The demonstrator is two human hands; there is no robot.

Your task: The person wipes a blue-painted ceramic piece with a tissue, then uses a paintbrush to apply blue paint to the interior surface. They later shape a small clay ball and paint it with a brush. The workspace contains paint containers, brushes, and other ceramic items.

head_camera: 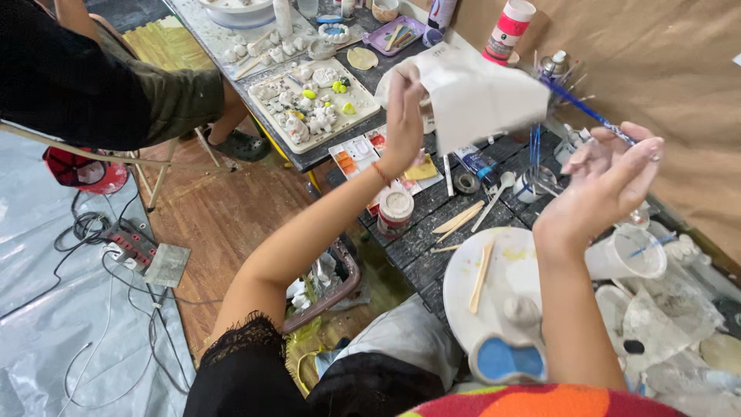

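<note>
left hand pinching white cloth, right hand gripping blue brush — apart

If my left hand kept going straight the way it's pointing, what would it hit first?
Likely the purple tray of tools beyond the white cloth your left hand holds; depth is unclear.

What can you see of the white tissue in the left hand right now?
The white tissue is a thin, soft, crumpled sheet, paper by its look, unfolded and hanging loosely in the air above the dark slatted table. The left hand pinches its left edge, raised high. Its right side spreads toward the blue-handled brush held by the right hand; whether they touch cannot be told.
</note>
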